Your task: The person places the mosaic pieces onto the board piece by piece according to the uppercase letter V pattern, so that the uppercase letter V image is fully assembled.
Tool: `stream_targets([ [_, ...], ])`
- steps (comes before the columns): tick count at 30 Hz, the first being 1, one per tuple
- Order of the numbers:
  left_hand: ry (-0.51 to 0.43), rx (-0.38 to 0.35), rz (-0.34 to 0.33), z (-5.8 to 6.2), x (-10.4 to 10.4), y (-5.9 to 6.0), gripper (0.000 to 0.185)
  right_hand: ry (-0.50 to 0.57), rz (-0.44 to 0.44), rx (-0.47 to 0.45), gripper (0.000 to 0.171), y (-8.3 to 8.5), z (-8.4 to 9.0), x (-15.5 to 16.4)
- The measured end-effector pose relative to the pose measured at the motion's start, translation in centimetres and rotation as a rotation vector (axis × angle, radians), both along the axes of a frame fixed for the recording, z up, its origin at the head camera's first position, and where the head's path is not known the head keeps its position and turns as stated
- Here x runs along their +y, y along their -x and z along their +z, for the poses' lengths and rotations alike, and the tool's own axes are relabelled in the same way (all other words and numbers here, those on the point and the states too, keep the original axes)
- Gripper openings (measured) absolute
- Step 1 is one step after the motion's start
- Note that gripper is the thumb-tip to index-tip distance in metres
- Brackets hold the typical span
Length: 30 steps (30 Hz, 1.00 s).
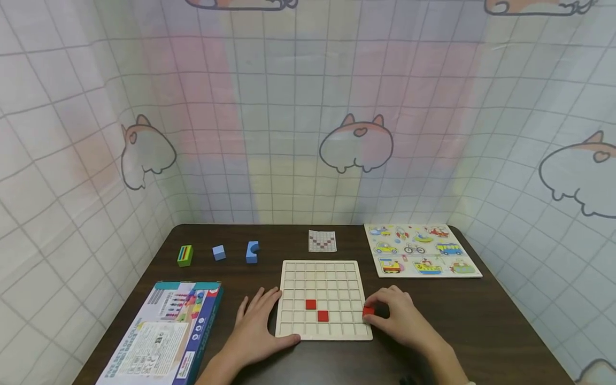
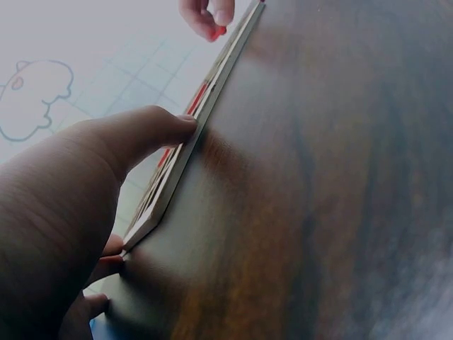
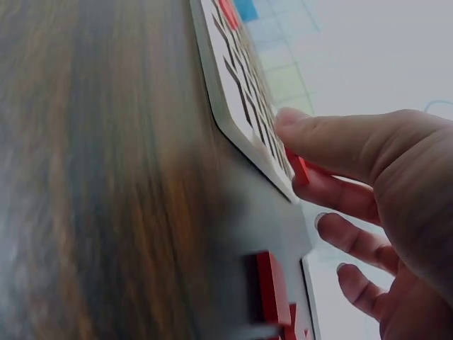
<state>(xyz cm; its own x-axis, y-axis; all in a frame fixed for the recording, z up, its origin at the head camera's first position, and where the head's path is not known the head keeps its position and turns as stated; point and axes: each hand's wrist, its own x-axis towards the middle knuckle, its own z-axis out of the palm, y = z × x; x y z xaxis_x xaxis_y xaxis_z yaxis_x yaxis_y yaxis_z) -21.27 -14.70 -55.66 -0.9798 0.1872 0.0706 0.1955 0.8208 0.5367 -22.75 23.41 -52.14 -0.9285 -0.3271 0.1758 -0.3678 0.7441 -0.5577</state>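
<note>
Surface [image 1: 491,321]: dk brown, under everything
Grid board [image 1: 344,286]: pale, btwn both hands
L hand [image 1: 257,321]: grip wide, fingers spread at board's L edge, thumb on nr edge
R hand [image 1: 397,315]: grip narrow, thumb + finger pinching held block [image 1: 368,310], red, by board's R edge
Set blocks [image 1: 310,304]: 2 red, in cells, diag. neighbours

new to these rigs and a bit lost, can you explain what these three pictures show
No machine: a person works with bare hands. The wide picture is from a camera on the head; the other two come from the wrists. On the dark table lie a gridded board holding two red blocks, a pattern card, a picture board, a printed box and three small blocks. The left hand touches the gridded board's left and near edges; the right hand pinches a third red block at the right edge. The right wrist picture shows more red blocks.
</note>
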Motion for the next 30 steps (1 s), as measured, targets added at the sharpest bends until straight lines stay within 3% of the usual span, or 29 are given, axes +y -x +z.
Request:
stream_targets([
  [16, 0.012, 0.008, 0.001, 0.0, -0.1, 0.0, 0.122, 0.026, 0.094, 0.016, 0.018, 2.7, 1.0, -6.6],
  [30, 0.021, 0.003, -0.008, 0.0, -0.1, 0.1, 0.123, 0.057, 0.165, 0.008, 0.018, 4.4, 0.7, -11.9],
])
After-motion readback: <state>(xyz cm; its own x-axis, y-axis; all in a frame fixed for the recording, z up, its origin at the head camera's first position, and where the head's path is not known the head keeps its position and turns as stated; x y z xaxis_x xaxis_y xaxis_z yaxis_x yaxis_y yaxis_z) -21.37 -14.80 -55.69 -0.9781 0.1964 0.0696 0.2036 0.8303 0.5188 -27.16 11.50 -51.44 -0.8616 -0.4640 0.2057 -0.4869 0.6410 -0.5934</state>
